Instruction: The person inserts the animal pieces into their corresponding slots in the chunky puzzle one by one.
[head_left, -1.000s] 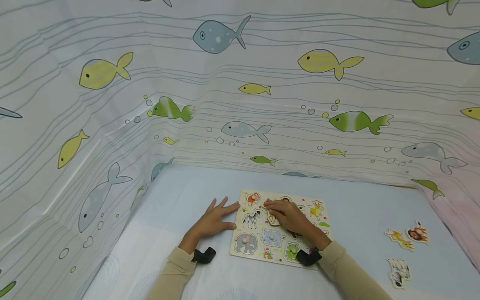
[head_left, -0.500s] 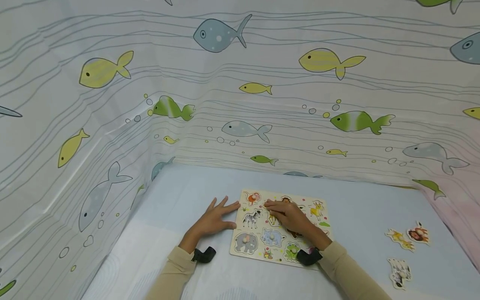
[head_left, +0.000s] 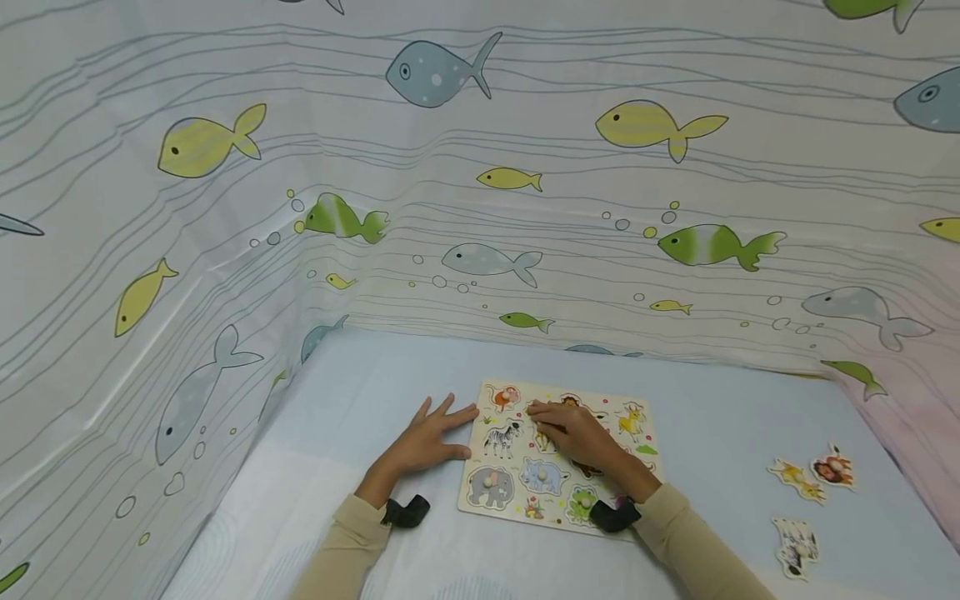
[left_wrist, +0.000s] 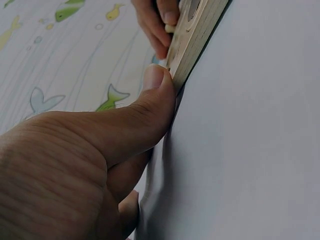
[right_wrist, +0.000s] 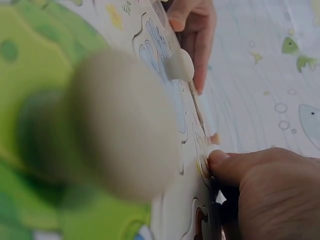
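A wooden peg puzzle board (head_left: 517,502) with animal pictures lies on the table. My left hand (head_left: 429,442) rests at its left side, fingers spread, with thumb and index fingertip touching the edge; the left wrist view shows the thumb (left_wrist: 155,90) against it. Over the upper middle of the board, my right hand (head_left: 576,432) holds a yellow animal puzzle piece (head_left: 545,442) at its slot, mostly hidden under the fingers. Elephant (head_left: 491,487), rhino (head_left: 543,477) and frog (head_left: 582,504) pieces sit in the board. In the right wrist view, the frog's round peg (right_wrist: 125,125) looms close.
Loose on the table at the right lie a yellow deer-like piece (head_left: 798,481), a lion piece (head_left: 832,469) and a zebra piece (head_left: 797,546). Behind the pale blue tabletop (head_left: 390,358) hangs a fish-print cloth (head_left: 570,217).
The yellow animal piece stood slightly raised and tilted a second ago; now it lies flatter at its slot under my right fingers. My left hand keeps its place.
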